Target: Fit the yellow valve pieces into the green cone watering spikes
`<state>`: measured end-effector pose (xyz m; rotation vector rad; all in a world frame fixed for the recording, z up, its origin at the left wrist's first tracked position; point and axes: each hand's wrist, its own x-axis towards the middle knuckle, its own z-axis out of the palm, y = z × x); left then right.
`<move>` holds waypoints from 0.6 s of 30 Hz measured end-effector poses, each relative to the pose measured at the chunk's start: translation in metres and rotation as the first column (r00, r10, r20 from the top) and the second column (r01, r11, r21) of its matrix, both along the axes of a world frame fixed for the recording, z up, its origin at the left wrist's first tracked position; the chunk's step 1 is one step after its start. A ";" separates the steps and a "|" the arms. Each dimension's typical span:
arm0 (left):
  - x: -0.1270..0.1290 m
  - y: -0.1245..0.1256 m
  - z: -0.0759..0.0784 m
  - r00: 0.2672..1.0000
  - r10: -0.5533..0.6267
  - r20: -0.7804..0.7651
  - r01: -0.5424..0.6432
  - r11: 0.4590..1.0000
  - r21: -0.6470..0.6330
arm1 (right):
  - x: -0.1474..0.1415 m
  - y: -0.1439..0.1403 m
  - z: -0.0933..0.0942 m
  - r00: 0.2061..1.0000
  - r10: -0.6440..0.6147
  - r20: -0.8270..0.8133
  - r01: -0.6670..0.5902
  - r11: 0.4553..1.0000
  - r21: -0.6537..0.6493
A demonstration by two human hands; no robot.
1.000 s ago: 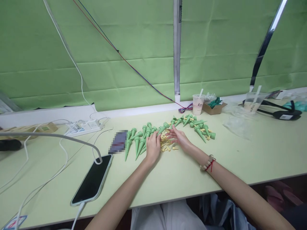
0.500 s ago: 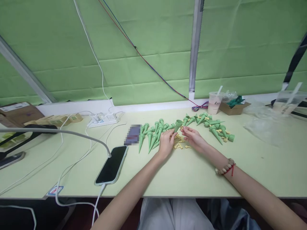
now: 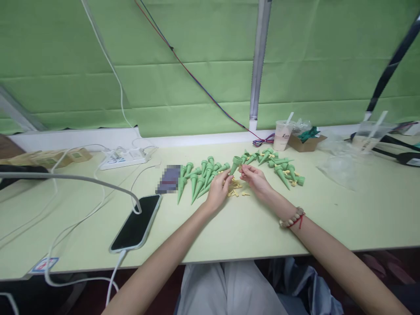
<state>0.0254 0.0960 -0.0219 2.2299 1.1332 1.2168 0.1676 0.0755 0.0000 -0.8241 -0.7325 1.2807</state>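
**Hands at a heap of green plastic cones**

The left hand (image 3: 217, 189) has its fingers closed around the narrow end of one green plastic cone-shaped spike (image 3: 235, 164), lifting it clear of the pale green tabletop (image 3: 229, 227) with the wide open mouth tilted up and to the right. The right hand (image 3: 255, 180) sits just beside that mouth, thumb and forefinger pinched together; it seems to grip a small yellow plastic piece, but the piece is too tiny and blurred to be sure.

Directly below the two hands, on the table, lies a loose scatter of small yellow plastic fittings (image 3: 235, 190). To the left of the hands is a row of green cones (image 3: 197, 179) lying side by side with their tips pointing near and left. To the right and slightly farther is a looser pile of green cones (image 3: 282, 168) mixed with more yellow bits.

On the right wrist hangs a beaded bracelet with a red cord (image 3: 293, 218).

Near left on the table, a black smartphone (image 3: 136, 223) lies face up with a white cable plugged into its near end. Farther left, a white power strip (image 3: 123, 157) rests against the far edge. At the far right of the table stand a clear plastic cup with a straw (image 3: 282, 135) and, just beside it, a small brown cardboard box (image 3: 307, 142). A green fabric screen (image 3: 197, 65) closes off the far side.
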 end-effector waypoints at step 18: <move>0.003 -0.016 0.002 0.972 -0.134 0.191 0.169 0.969 -0.179 | 0.004 0.004 -0.010 0.888 -0.233 0.396 0.150 0.962 0.229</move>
